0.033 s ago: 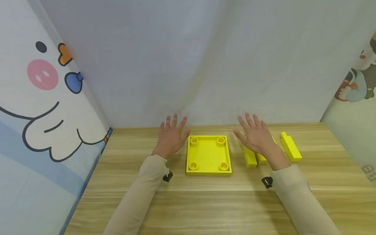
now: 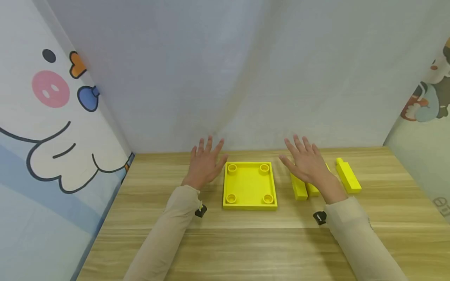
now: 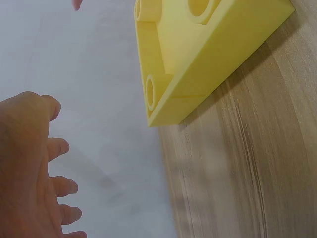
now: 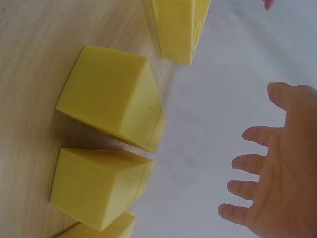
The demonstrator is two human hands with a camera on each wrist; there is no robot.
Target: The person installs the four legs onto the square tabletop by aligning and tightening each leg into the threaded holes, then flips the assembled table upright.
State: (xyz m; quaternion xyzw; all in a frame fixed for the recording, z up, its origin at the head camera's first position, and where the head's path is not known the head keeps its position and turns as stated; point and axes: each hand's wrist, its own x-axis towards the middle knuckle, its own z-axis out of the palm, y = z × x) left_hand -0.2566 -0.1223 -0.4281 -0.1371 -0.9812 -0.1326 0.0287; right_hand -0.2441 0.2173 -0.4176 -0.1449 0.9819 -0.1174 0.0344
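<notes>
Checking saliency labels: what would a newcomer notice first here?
Likely the bright yellow square tray on the wooden table, with the left hand and right hand to either side, fingers spread, holding nothing. Next, probably the large pink snout of the cartoon at the head view's far left.

In the head view, yellow blocks (image 2: 299, 190) are partly hidden by the right hand (image 2: 309, 166); the tray (image 3: 225, 57) is cropped in both wrist views.
</notes>
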